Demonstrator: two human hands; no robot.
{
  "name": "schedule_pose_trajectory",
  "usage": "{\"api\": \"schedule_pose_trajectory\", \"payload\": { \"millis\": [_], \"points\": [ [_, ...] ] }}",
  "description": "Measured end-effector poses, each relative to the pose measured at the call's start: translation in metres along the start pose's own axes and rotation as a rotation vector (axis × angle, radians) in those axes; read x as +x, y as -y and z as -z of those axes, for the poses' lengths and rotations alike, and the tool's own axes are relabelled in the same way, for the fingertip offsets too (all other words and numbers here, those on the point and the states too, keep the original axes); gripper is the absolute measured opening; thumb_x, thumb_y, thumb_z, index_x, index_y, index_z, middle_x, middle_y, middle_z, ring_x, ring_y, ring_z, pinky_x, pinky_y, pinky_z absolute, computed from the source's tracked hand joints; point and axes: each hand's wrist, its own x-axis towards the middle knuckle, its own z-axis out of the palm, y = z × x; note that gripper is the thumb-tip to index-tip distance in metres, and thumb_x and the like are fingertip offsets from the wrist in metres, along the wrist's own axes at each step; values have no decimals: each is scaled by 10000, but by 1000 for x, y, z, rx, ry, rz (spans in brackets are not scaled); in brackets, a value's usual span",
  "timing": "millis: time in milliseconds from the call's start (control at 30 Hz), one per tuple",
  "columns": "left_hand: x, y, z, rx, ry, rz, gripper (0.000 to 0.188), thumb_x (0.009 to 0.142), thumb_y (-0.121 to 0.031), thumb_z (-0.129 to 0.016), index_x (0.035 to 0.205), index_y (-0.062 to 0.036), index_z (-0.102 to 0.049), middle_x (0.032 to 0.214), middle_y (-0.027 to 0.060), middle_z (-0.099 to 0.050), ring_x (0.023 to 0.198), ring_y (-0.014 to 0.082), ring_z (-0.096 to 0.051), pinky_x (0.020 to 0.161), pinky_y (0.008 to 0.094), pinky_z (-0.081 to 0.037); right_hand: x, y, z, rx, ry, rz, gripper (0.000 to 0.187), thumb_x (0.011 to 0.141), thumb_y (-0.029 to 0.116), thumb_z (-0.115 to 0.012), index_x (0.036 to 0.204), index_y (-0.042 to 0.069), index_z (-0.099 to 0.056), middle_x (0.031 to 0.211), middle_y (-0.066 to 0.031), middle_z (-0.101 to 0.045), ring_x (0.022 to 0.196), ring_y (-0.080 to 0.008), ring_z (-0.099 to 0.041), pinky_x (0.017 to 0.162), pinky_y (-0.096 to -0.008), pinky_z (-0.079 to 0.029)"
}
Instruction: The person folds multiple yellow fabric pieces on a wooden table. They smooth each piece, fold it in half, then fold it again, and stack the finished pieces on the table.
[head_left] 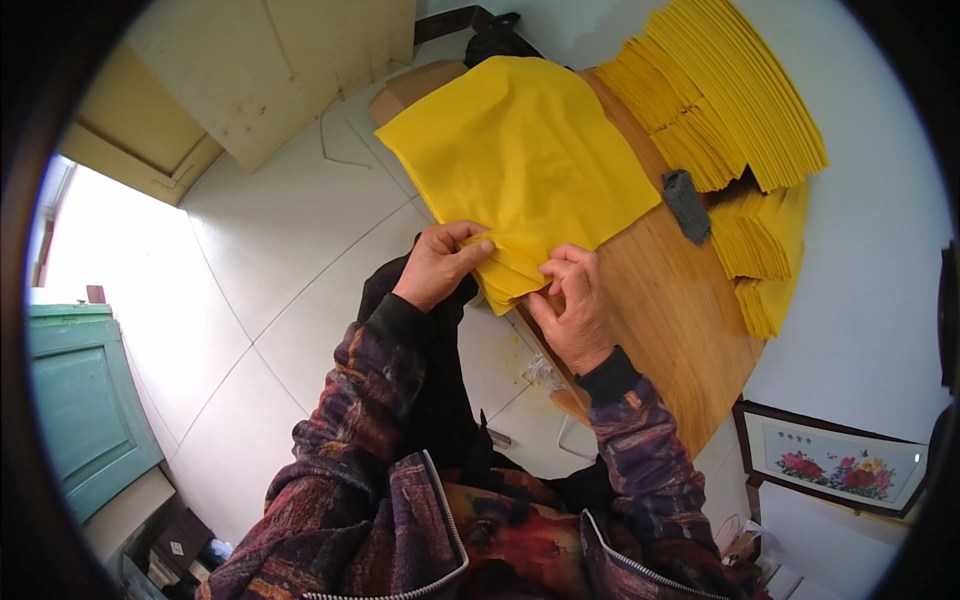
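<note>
A stack of soft yellow cloth sheets (525,150) lies partly on the wooden table, its near corner hanging over the front edge. My left hand (438,266) is closed on the left edge near that corner, thumb on top. With thumb and fingertips, my right hand (574,308) pinches the corner's right side. Between my hands the layers are fanned and slightly bunched. How many layers each hand grips is hidden.
Tall piles of folded yellow cloth (735,95) stand at the table's far right, by the wall. A dark grey cloth strip (686,206) lies in front of them on the wooden table (680,320). A framed flower picture (830,462) leans at the right; a green cabinet (90,390) stands left.
</note>
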Motion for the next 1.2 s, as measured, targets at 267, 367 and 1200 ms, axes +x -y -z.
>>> {"api": "schedule_pose_trajectory", "payload": {
  "millis": [267, 367, 1200],
  "points": [
    [0, -1, 0, 21, 6, -15, 202, 919, -154, -619, 991, 33, -647, 893, 9, -654, 824, 80, -581, 781, 227, -476, 6, 4, 1, 431, 10, -363, 308, 846, 24, -653, 1114, 36, -503, 921, -33, -541, 716, -82, -471, 632, -207, -433],
    [0, -2, 0, 38, 7, -9, 205, 920, -159, -619, 989, 32, -648, 891, 8, -653, 823, 80, -580, 781, 227, -476, 12, 3, 4, 266, 93, -399, 282, 844, 1, -644, 1089, 35, -511, 944, -40, -525, 716, -88, -478, 632, -205, -433],
    [0, -4, 1, 44, 42, 4, 183, 890, -102, -618, 1019, 28, -625, 956, 17, -653, 868, 83, -590, 818, 236, -473, 31, 7, 3, -23, 62, -91, 129, 783, -16, -674, 809, 10, -551, 1121, -138, -506, 945, -238, -563, 694, -290, -484]
  ]
}}
